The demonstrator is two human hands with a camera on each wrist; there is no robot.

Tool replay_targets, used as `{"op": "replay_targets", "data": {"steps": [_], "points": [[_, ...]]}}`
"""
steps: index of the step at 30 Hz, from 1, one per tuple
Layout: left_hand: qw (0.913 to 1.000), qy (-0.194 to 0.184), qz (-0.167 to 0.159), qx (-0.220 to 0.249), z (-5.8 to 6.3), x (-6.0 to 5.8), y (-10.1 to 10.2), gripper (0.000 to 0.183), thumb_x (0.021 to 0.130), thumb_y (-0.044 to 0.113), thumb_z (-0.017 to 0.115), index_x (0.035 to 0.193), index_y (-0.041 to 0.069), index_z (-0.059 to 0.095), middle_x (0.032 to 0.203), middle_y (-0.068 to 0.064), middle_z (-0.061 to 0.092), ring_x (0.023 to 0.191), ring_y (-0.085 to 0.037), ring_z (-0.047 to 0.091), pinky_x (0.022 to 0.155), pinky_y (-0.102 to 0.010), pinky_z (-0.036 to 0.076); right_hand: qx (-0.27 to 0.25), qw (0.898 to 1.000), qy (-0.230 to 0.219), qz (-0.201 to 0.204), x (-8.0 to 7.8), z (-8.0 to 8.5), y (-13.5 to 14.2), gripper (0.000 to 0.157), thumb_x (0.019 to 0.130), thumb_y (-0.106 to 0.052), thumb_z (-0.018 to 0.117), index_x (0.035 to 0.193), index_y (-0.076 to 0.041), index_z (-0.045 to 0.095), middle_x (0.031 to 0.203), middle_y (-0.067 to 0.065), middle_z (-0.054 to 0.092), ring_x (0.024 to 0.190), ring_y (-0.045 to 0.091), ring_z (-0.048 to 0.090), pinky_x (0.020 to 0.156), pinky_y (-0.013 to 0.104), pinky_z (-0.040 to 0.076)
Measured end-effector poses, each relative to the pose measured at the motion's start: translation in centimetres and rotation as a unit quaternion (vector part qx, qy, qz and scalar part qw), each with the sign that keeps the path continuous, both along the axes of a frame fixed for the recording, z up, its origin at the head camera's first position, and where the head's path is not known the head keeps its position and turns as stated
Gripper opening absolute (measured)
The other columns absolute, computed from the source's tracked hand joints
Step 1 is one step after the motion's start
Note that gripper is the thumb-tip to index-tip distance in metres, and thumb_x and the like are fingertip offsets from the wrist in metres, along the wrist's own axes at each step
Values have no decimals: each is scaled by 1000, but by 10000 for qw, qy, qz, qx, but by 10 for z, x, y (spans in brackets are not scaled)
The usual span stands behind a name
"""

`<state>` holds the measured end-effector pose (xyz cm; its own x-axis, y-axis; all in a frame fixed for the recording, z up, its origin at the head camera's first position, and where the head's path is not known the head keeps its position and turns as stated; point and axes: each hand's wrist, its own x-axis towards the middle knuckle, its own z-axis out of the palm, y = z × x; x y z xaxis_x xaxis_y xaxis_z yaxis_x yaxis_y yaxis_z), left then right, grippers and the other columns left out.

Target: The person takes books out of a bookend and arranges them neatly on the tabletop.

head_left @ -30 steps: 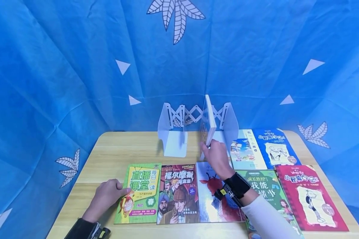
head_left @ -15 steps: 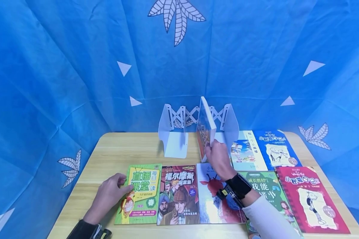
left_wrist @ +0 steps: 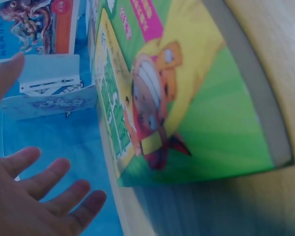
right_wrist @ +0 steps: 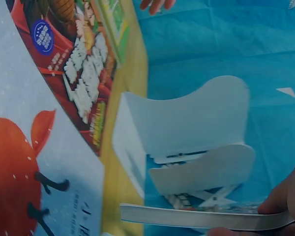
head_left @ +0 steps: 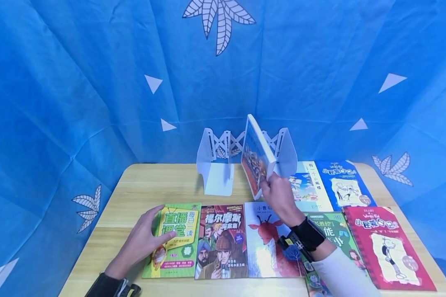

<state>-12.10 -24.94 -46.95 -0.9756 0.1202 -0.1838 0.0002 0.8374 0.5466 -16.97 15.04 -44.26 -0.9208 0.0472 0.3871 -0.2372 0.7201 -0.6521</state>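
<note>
My right hand (head_left: 280, 198) pinches a thin paperback book (head_left: 253, 159) near its lower edge, thumb on the illustrated cover. It stands tilted in front of the white expandable book rack (head_left: 218, 181), hiding part of it. The right wrist view shows this book edge-on between thumb and fingers. Over the left side of a green book (head_left: 178, 255) is my left hand (head_left: 143, 237), its thumb reaching across the cover. In the left wrist view its fingers are spread and relaxed beside the green book, holding nothing; the lifted book's octopus picture (left_wrist: 27, 24) shows beyond.
A detective book (head_left: 223, 247) and a red deer book (head_left: 262, 251) lie beside the green one. At the right are a second green book (head_left: 325, 231), a red diary (head_left: 394, 251), a blue diary (head_left: 342, 181) and a pale book (head_left: 308, 189). A blue curtain (head_left: 96, 82) hangs behind.
My right hand has drawn the book slightly right and toward me, turning its cover more into view. My left hand has opened out and moved a little farther over the green book.
</note>
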Motion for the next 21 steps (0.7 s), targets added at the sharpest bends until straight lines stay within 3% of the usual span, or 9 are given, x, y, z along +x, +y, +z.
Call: {"op": "replay_targets", "data": {"steps": [7,11,14,15,18,19,21], "points": [[9989,35,-197,417,7,3,5,108,83,56,83,164,13,25,166,-24,31,148,-52,38,114,-75,39,161,9992,366,37,15,19,21,29,99,-3,64,120,17,65,95,34,75,60,32,71,44,21,39],[9957,77,-272,883,9,3,5,110,83,52,84,165,14,21,168,-19,30,149,-49,39,114,-71,42,303,9991,290,85,25,31,33,30,102,-7,64,124,12,66,87,27,76,48,19,54,44,20,30],[9900,191,-363,1352,9,4,6,109,84,44,86,166,16,19,170,-16,29,152,-45,35,118,-69,40,343,9992,113,174,34,39,40,21,104,-13,62,95,3,71,61,12,61,44,8,31,46,21,21],[9880,218,-383,1482,9,4,7,109,84,42,86,166,17,18,170,-15,29,153,-44,34,119,-68,40,327,9992,26,243,37,41,42,21,105,-14,62,94,1,72,56,7,53,43,7,28,46,21,20],[9816,286,-433,1837,12,6,10,107,85,36,86,167,22,17,170,-13,30,152,-42,36,119,-66,40,270,9977,-206,589,45,48,47,18,106,-16,59,102,-3,71,64,6,59,44,4,30,46,21,22],[9800,317,-449,1915,13,7,11,107,86,34,86,167,23,17,169,-13,31,152,-42,37,119,-66,41,248,9965,-271,752,47,50,48,19,107,-16,59,116,-6,71,74,6,66,44,5,31,46,22,24],[9770,383,-484,2039,17,9,13,107,86,31,86,166,25,17,169,-12,32,152,-40,38,119,-66,41,192,9932,-453,1053,51,53,50,41,107,-15,59,147,-14,56,105,9,76,46,5,33,46,23,26]]}}
